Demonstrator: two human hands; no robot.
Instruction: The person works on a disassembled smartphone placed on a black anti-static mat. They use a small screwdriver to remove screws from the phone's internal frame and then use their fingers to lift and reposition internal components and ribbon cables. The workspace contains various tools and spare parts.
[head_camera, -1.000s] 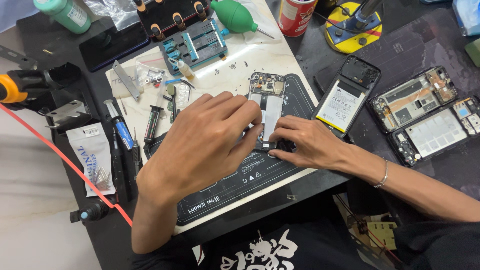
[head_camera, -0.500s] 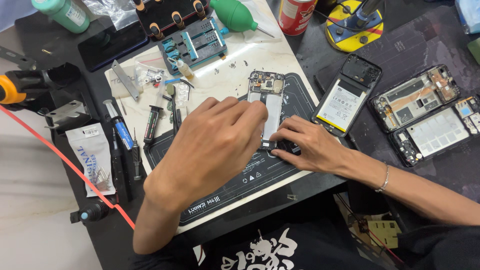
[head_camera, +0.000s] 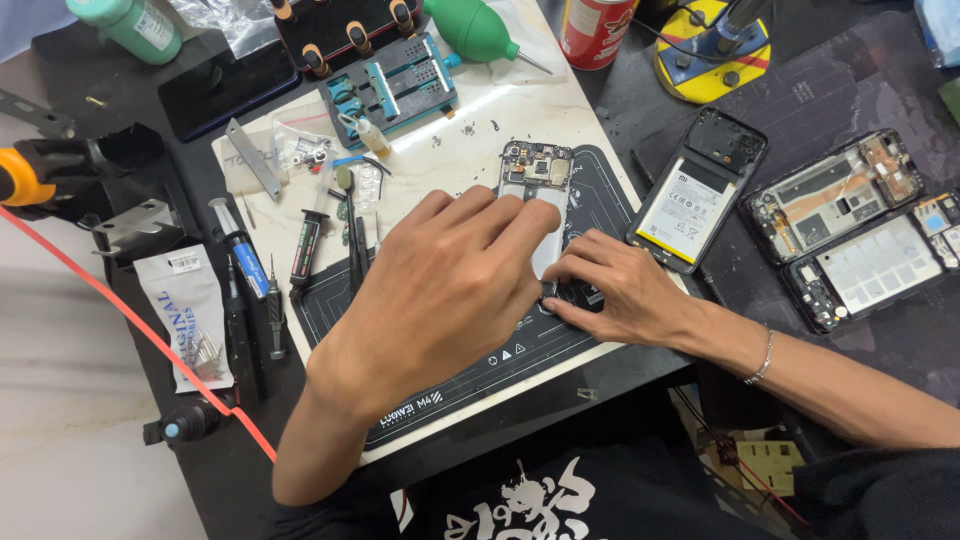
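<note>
A dark worktop fills most of the view, its black surface scuffed and catching a soft, even light from above. Along its left edge it gives way to a pale, marble-like floor with faint grey veining, crossed by a thin red cord running diagonally from far left toward the near edge. The far right part of the worktop shows a dull sheen.

I see even, fairly bright light falling from overhead; shadows under the left hand and right hand are soft and short. A pale sheen lies on the white mat near the desk's far edge. Focus is sharp throughout, with no motion blur and slight wide-angle stretch toward the corners.
</note>
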